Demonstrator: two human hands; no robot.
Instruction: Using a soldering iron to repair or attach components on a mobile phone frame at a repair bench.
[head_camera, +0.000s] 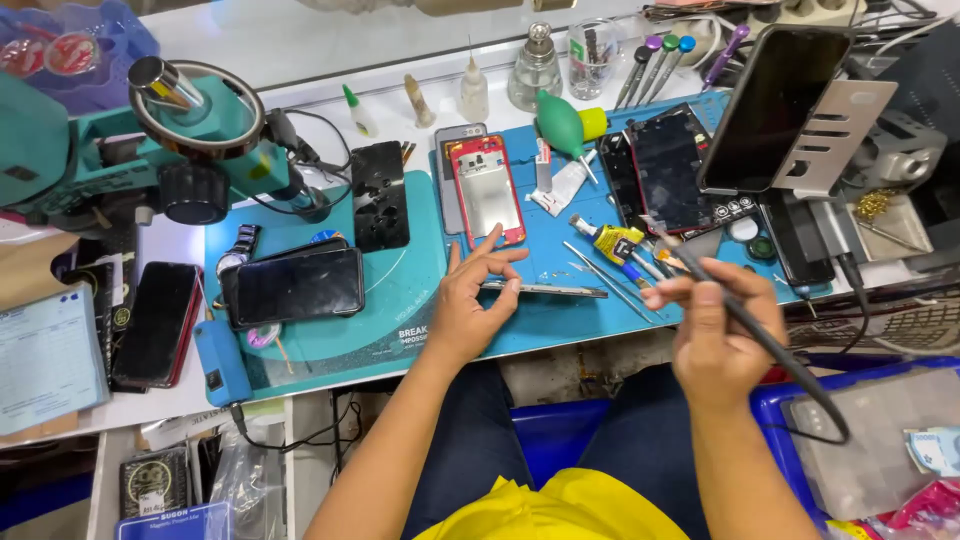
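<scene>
My left hand (470, 300) rests on the blue work mat (560, 315) and pinches the near end of a thin flat phone part (550, 290) held on edge. Just beyond its fingers lies an opened phone with a red frame (487, 190). My right hand (715, 330) grips a black pen-shaped tool (735, 310) with a cable (825, 415) trailing toward me. The tool's tip points up-left, near a yellow glue tube (612, 242). Metal tweezers (605, 275) lie between the two hands.
A microscope (190, 140) stands at the left. Dark phones (295, 285) lie on the teal mat, another (155, 322) further left. A phone on a stand (770, 105) rises at the right, a black screen (668, 165) beside it. Bottles, a green blower (560, 122) and screwdrivers (655, 60) line the back.
</scene>
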